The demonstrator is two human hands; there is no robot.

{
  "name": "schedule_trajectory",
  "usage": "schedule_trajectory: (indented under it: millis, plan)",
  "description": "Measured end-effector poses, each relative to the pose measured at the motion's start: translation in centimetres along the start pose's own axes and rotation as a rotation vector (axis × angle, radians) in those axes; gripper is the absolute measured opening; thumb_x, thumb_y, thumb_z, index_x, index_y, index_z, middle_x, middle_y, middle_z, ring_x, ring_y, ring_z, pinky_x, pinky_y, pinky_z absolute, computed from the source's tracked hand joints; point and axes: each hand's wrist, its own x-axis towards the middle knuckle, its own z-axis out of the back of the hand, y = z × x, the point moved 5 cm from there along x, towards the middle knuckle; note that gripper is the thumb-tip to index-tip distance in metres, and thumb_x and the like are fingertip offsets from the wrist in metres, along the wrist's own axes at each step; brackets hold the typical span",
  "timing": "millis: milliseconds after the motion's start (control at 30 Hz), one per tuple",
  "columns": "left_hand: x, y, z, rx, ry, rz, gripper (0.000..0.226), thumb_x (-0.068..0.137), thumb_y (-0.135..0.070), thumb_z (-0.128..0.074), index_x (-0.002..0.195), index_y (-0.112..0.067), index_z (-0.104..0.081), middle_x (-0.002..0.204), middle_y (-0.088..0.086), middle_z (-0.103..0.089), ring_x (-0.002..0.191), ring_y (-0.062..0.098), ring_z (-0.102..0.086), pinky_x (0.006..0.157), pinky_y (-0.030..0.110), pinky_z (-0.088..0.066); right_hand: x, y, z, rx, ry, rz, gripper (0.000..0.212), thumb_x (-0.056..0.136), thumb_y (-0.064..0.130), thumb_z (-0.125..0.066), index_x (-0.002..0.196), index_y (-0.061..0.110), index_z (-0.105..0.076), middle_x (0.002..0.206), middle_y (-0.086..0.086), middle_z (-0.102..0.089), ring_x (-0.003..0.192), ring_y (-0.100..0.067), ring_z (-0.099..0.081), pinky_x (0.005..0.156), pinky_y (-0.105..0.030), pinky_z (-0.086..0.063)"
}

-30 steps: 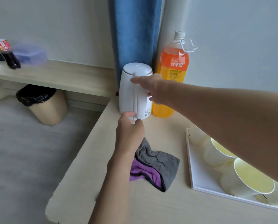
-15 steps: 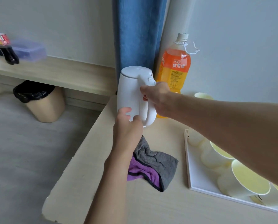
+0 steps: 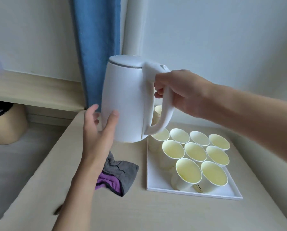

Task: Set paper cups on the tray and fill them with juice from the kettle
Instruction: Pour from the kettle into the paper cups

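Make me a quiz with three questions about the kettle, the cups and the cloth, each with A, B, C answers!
1. Where is the cloth?
A. On the tray
B. On the table, left of the tray
C. Inside a cup

2. What colour is the kettle?
A. White
B. Red
C. Black

3. What is the right hand doing?
A. Resting flat on the table
B. Holding a cup
C. Closed around the kettle's handle

Answers:
1 B: the cloth lies on the table beside the tray.
2 A: its body, lid and handle are all white.
3 C: the fingers wrap the handle, the kettle is off the table, and the left hand touches its side with open fingers.
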Motion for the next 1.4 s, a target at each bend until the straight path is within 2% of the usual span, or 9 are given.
schedule_trajectory:
  millis: [67,200,300,500,667,767,933,1100,1400]
  plan:
    - [-0.9,-0.5,-2.4,-0.057,0.089,-0.007,0.097,0.067,-0.066,-0.073,0.15,-0.028,-0.042,0.141,-0.002,-0.061,0.134,0.013,-0.057,0.112,0.039,-0.048,-1.2,1.0,3.1,-0.067,-0.026,0.021,0.012,0.08,-0.004,-0.055,0.081,0.007,-0.061,0.076,-0.006,-0.056,0.059,-0.017,-0.054,0.068,-0.026,-0.05]
    - [-3.3,-1.1,-8.4,-0.155,0.266,0.007,0.071,0.074,-0.041,-0.08,0.138,-0.032,-0.051,0.129,-0.003,-0.07,0.117,0.012,-0.068,0.084,0.017,-0.053,-2.8,2.0,8.8,-0.209,-0.109,0.014,0.019,0.075,-0.006,-0.054,0.085,0.005,-0.065,0.08,-0.007,-0.06,0.061,-0.017,-0.057,0.064,-0.026,-0.05]
    - [-5.0,-0.7,-12.3,-0.181,0.357,0.028,0.067,0.071,-0.042,-0.083,0.129,-0.037,-0.051,0.127,-0.004,-0.07,0.116,0.014,-0.068,0.085,0.021,-0.053,-3.4,2.2,12.5,-0.281,-0.178,-0.003,0.022,0.075,-0.007,-0.053,0.09,0.003,-0.065,0.083,-0.01,-0.06,0.061,-0.016,-0.057,0.059,-0.025,-0.05]
    - [-6.6,0.0,-17.1,-0.174,0.433,0.062,0.06,0.091,-0.019,-0.08,0.136,-0.034,-0.043,0.138,-0.008,-0.053,0.131,0.011,-0.053,0.083,0.009,-0.047,-2.9,1.4,17.0,-0.418,-0.255,-0.084,0.033,0.072,-0.01,-0.052,0.1,-0.005,-0.066,0.086,-0.013,-0.059,0.063,-0.019,-0.056,0.063,-0.029,-0.048]
    - [-7.3,0.0,-19.4,-0.251,0.478,0.068,0.064,0.087,-0.019,-0.082,0.136,-0.038,-0.045,0.133,-0.013,-0.064,0.12,0.007,-0.065,0.083,0.018,-0.056,-2.4,0.8,18.5,-0.497,-0.285,-0.106,0.036,0.066,-0.011,-0.053,0.101,-0.014,-0.064,0.085,-0.015,-0.062,0.071,-0.024,-0.056,0.073,-0.033,-0.046]
    - [-8.0,-0.1,-20.4,-0.267,0.488,0.072,0.065,0.092,-0.005,-0.076,0.14,-0.035,-0.043,0.133,-0.012,-0.063,0.118,0.005,-0.066,0.083,0.016,-0.055,-2.4,0.9,19.1,-0.522,-0.272,-0.099,0.031,0.068,-0.01,-0.054,0.097,-0.013,-0.065,0.084,-0.016,-0.061,0.074,-0.024,-0.055,0.072,-0.032,-0.046]
    - [-8.7,0.2,-20.9,-0.286,0.504,0.112,0.072,0.081,-0.02,-0.076,0.142,-0.039,-0.042,0.136,-0.012,-0.064,0.122,0.009,-0.065,0.089,0.02,-0.054,-1.8,1.4,19.1,-0.558,-0.265,-0.053,0.017,0.069,-0.008,-0.058,0.084,-0.006,-0.066,0.07,-0.012,-0.058,0.071,-0.024,-0.051,0.067,-0.032,-0.042]
    - [-9.5,0.6,-21.0,-0.304,0.524,0.175,0.064,0.096,-0.004,-0.07,0.14,-0.041,-0.043,0.132,-0.012,-0.066,0.119,0.01,-0.065,0.079,0.01,-0.052,-1.1,1.4,18.7,-0.64,-0.217,-0.027,0.019,0.077,0.0,-0.066,0.094,-0.006,-0.069,0.074,-0.012,-0.065,0.071,-0.022,-0.058,0.067,-0.029,-0.048]
    - [-10.3,0.9,-21.4,-0.374,0.537,0.269,0.071,0.075,-0.025,-0.067,0.14,-0.043,-0.044,0.131,-0.01,-0.068,0.115,0.005,-0.068,0.1,0.031,-0.051,0.5,1.5,17.7,-0.762,-0.172,-0.009,0.022,0.077,0.004,-0.066,0.096,-0.009,-0.068,0.069,-0.01,-0.061,0.051,-0.012,-0.058,0.053,-0.025,-0.048]
